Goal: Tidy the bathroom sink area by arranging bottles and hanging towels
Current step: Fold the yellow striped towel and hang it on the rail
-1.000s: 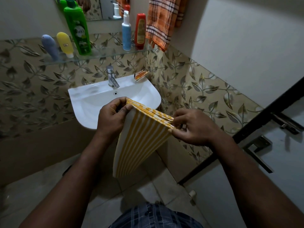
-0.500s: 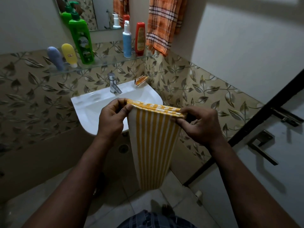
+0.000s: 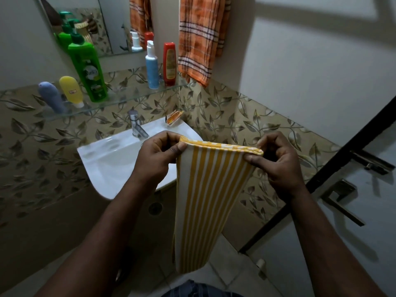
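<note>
Labels first: the tall green plastic pump bottle (image 3: 87, 69) has white script on its front, too soft to read for sure. The small label on the yellow squeeze tube (image 3: 70, 91) and the yellowish panel on the red plastic bottle (image 3: 169, 64) are both unreadable. These stand on the glass wall shelf (image 3: 128, 97) with a grey-blue tube (image 3: 51, 97) and a blue-and-white pump bottle (image 3: 152, 69). An orange checked towel (image 3: 199, 46) hangs on the wall just right of the shelf. My left hand (image 3: 157, 159) pinches the top left corner of the folded yellow-and-white striped towel (image 3: 207, 200), thumb on the near face, fingers curled behind it. My right hand (image 3: 278, 163) pinches the top right corner the same way. Both forearms reach forward, hands level, top edge pulled taut between them. The striped towel hangs straight down in the air, in front of the right front edge of the white ceramic sink (image 3: 111, 159), with its lower end over the floor tiles. An orange packet (image 3: 174, 121) sits on the sink's back right corner, near the chrome tap (image 3: 136, 125). Versus half a second ago: hands are further apart, the top edge is stretched wider and flatter, and more of the mirror (image 3: 115, 24) is in view. A second ago the towel was slanted.
</note>
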